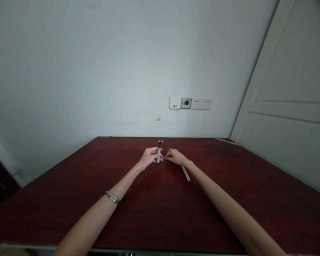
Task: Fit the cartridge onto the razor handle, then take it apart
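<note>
partly hidden, dark item (166,160) by right hand (175,156), grip unclear; left hand (149,156) holding razor (159,155); white strip (186,174), far end hidden.

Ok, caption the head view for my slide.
Left hand holds a razor upright; right hand touches a small dark object over a red-brown table.

No readable lettering, no legible numbers, no brand, label or sign that can be made out

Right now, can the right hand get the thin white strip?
Probably yes: the thin white strip lies near the right hand, one end uncovered, though the fingers seem busy with a small dark object.
</note>
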`<state>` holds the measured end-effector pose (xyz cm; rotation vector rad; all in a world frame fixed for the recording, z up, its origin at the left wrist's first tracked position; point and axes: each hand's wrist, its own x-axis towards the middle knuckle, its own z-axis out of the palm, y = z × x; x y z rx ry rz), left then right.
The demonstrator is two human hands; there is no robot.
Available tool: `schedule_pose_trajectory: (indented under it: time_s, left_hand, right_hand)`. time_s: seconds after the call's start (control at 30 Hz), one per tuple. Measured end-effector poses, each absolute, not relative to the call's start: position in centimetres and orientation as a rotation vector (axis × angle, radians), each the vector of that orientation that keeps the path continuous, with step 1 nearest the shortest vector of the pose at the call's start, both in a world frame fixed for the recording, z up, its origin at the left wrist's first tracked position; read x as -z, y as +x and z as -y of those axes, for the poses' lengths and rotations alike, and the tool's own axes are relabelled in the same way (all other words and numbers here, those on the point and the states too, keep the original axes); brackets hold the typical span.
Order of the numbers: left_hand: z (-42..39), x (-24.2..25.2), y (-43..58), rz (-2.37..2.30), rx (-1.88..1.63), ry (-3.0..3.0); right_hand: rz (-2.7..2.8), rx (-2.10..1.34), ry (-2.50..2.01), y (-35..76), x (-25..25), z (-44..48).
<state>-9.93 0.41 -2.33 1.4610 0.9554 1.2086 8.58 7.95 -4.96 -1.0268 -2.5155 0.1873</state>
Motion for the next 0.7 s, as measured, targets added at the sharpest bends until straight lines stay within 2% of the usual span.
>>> schedule_pose_trajectory:
  time_s: [0.7]
  left_hand:
    - [-0.3,2.1,-10.0,-0.970,-1.185,1.455]
  right_hand:
    - [2.686,0.034,-1.065,8.1,4.4,-6.9]
